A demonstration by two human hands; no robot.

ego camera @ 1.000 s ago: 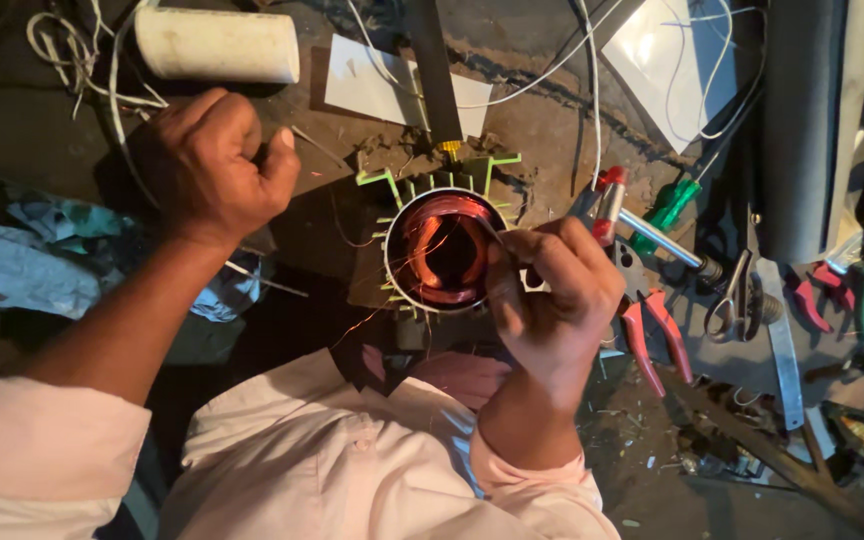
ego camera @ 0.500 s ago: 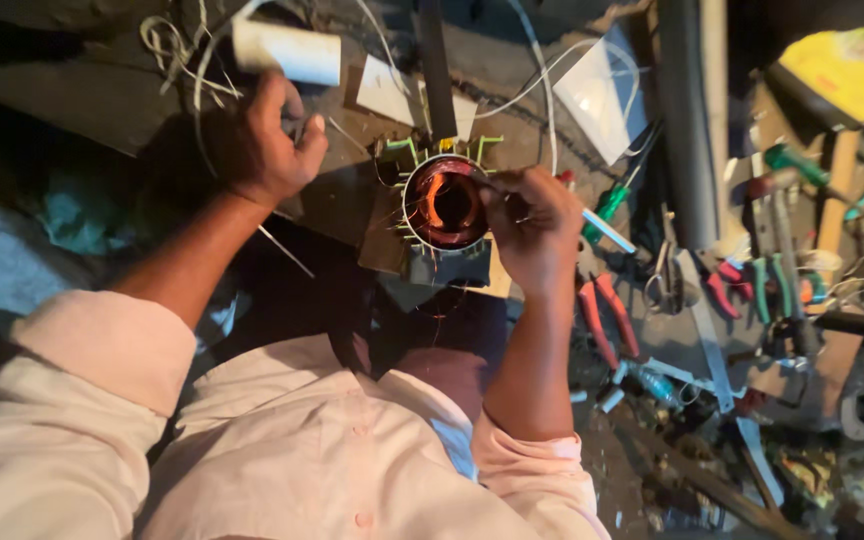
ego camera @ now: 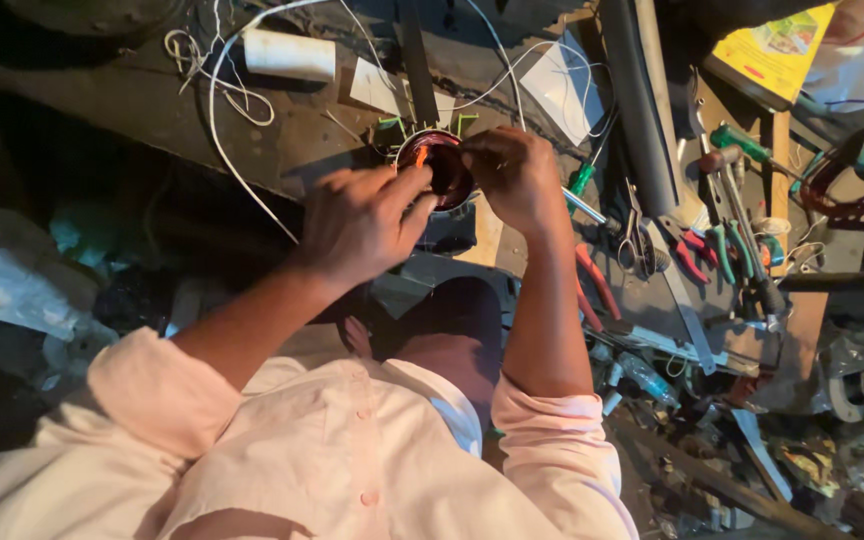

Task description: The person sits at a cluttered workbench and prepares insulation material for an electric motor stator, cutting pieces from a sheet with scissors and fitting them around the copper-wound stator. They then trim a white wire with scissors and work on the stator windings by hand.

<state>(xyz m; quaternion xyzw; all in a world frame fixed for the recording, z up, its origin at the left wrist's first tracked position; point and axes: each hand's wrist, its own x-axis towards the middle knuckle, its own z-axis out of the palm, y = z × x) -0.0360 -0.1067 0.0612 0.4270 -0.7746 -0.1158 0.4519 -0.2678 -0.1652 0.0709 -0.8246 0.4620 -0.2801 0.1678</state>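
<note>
A single head-worn camera looks steeply down over the wearer's pink-shirted chest, close above both bare forearms, facing forward across a cluttered dark wooden tabletop (ego camera: 132, 100) that fills the frame's upper half.

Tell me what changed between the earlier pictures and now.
The left hand left the bench near the white roll and came across to the copper-wound round core, its fingertips now at the rim. The right hand stayed on the core's other side. The core and the pliers kept their places.
</note>
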